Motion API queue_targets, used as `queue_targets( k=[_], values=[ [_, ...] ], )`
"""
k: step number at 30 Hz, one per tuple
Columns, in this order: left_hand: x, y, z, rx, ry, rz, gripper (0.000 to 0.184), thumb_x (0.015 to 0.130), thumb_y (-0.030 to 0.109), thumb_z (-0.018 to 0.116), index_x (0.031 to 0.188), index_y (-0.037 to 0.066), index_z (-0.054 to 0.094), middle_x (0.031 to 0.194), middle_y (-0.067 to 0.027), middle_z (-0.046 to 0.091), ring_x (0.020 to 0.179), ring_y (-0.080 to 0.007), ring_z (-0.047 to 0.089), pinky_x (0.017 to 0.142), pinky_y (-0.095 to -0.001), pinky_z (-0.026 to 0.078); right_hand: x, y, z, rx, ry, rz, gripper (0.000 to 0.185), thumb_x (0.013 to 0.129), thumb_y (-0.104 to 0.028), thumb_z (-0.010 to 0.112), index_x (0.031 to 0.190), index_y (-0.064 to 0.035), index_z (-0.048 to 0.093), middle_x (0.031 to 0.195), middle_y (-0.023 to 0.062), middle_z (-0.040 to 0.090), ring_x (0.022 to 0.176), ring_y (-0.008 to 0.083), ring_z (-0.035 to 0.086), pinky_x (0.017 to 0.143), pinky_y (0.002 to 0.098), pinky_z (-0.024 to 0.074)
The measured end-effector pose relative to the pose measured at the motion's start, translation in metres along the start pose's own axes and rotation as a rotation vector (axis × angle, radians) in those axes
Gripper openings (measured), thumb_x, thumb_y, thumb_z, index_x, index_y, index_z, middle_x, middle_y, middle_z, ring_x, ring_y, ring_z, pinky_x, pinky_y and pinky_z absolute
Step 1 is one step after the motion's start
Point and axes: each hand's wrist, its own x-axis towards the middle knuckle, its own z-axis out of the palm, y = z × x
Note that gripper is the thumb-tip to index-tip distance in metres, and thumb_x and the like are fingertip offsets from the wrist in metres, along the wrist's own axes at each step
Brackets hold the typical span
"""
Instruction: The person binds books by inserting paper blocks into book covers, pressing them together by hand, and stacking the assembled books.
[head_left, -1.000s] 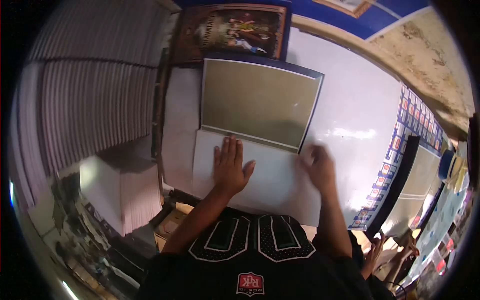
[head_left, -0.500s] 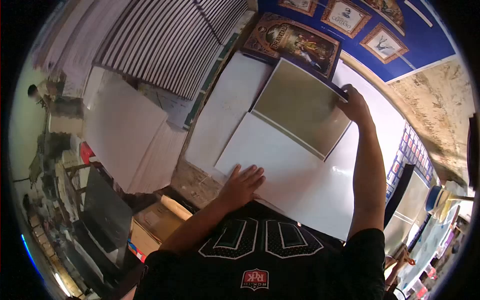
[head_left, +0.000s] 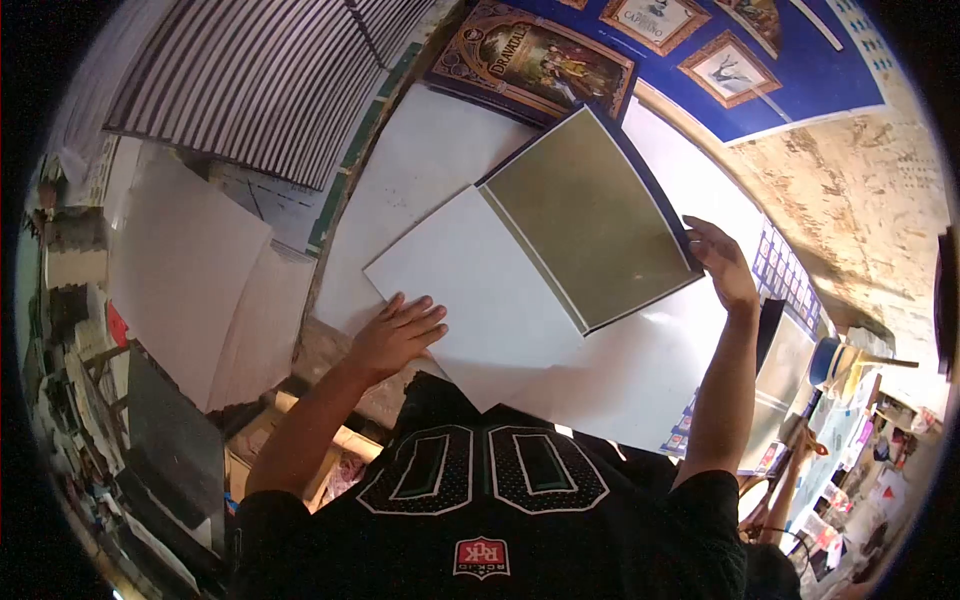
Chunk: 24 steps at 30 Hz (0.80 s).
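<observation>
A panel with a grey-green face and dark blue edges [head_left: 590, 215] lies turned at an angle on the white worktop [head_left: 425, 130]. A white sheet [head_left: 480, 290] extends from its lower left side toward my shirt. My left hand [head_left: 398, 337] lies on the sheet's lower left edge, fingers spread. At the panel's right edge is my right hand [head_left: 722, 262], its fingers apart and touching the dark blue border near the right corner. Behind the panel lies a printed box cover with an illustrated picture [head_left: 545, 60].
Tall stacks of sheets [head_left: 250, 90] stand at the left, above large white sheets [head_left: 185, 260]. Blue printed sheet with framed pictures [head_left: 810, 75] lies at the back right. Another grey-green panel [head_left: 785, 385] is at right, near another person's arm [head_left: 790, 480].
The panel and white sheet have rotated clockwise. My right hand has moved from the sheet's right side to the panel's top corner, then down with its right edge. My left hand stays on the sheet.
</observation>
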Motion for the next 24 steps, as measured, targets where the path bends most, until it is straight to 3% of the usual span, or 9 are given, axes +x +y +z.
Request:
queue_targets(
  k=[2,3,4,6,8,10,14,17,24],
  values=[
    [-0.001,0.001,-0.002,-0.129,0.047,-0.008,0.052,0.081,0.035,0.065,0.131,0.022,0.058,0.147,0.0038,0.046,0.141,-0.0191,0.035,0.118,-0.0501,0.025,0.011,-0.003,-0.005,0.25,-0.216,0.082,0.062,0.086,-0.027,0.068,0.134,0.0078,0.05,0.121,0.0192,0.063,0.107,0.0194,0.06,0.089,0.0288,0.0486],
    [-0.002,0.002,-0.003,-0.128,0.035,-0.028,0.052,0.081,0.035,0.065,0.131,0.022,0.058,0.147,0.0038,0.046,0.141,-0.0191,0.035,0.118,-0.0501,0.025,0.019,-0.002,-0.002,0.342,-0.337,0.017,0.071,0.086,-0.038,0.07,0.134,0.0093,0.049,0.121,0.0196,0.063,0.11,0.0219,0.059,0.095,0.0312,0.0458],
    [-0.003,0.002,-0.004,-0.117,0.046,-0.013,0.052,0.081,0.035,0.066,0.131,0.022,0.058,0.146,0.004,0.047,0.141,-0.0191,0.035,0.118,-0.0501,0.024,0.027,-0.006,0.007,0.351,-0.364,0.016,0.071,0.086,-0.038,0.07,0.134,0.0093,0.049,0.121,0.0196,0.063,0.11,0.0219,0.059,0.095,0.0312,0.0458],
    [-0.003,0.0,-0.004,-0.098,0.045,-0.017,0.051,0.081,0.035,0.066,0.13,0.022,0.059,0.145,0.0043,0.048,0.14,-0.0191,0.036,0.118,-0.0502,0.024,0.038,-0.02,0.029,0.49,-0.588,-0.127,0.086,0.082,-0.051,0.071,0.138,0.0097,0.045,0.127,0.0205,0.06,0.117,0.0247,0.057,0.101,0.0334,0.042],
    [-0.003,0.003,0.0,-0.035,0.019,0.0,0.052,0.081,0.035,0.065,0.131,0.023,0.058,0.146,0.0046,0.047,0.14,-0.0191,0.036,0.118,-0.0504,0.024,0.05,-0.023,0.041,0.492,-0.708,-0.057,0.109,0.076,-0.068,0.068,0.142,0.012,0.036,0.137,0.021,0.052,0.127,0.0254,0.05,0.106,0.0343,0.0386],
    [-0.002,0.0,-0.002,0.004,-0.032,0.015,0.052,0.082,0.035,0.064,0.132,0.024,0.057,0.146,0.0048,0.046,0.14,-0.0192,0.036,0.118,-0.0504,0.024,0.057,-0.025,0.059,0.658,-0.842,0.049,0.109,0.075,-0.067,0.07,0.142,0.0117,0.035,0.138,0.0214,0.051,0.125,0.025,0.051,0.106,0.0332,0.0386],
    [-0.001,0.002,-0.007,0.049,-0.09,0.016,0.052,0.084,0.034,0.062,0.135,0.025,0.054,0.148,0.0054,0.045,0.141,-0.0191,0.036,0.119,-0.0501,0.022,0.065,-0.016,0.079,0.604,-0.685,0.178,0.114,0.063,-0.065,0.077,0.14,0.0098,0.038,0.129,0.0226,0.057,0.114,0.0279,0.059,0.095,0.0333,0.0473],
    [-0.002,0.002,-0.008,0.039,-0.106,0.0,0.051,0.085,0.033,0.061,0.135,0.025,0.054,0.148,0.0057,0.044,0.142,-0.0187,0.035,0.12,-0.0496,0.022,0.067,-0.011,0.081,0.593,-0.606,0.311,0.114,0.06,-0.064,0.079,0.139,0.009,0.041,0.125,0.0226,0.059,0.108,0.0284,0.062,0.09,0.0349,0.0503],
    [-0.002,0.003,-0.013,0.01,-0.077,-0.024,0.05,0.086,0.027,0.058,0.135,0.026,0.054,0.149,0.0078,0.044,0.142,-0.0164,0.034,0.12,-0.0472,0.022,0.075,0.018,0.085,0.836,-0.593,0.323,0.108,0.06,-0.057,0.08,0.138,0.0083,0.043,0.124,0.0227,0.06,0.107,0.0304,0.063,0.09,0.0362,0.0514]
  ],
)
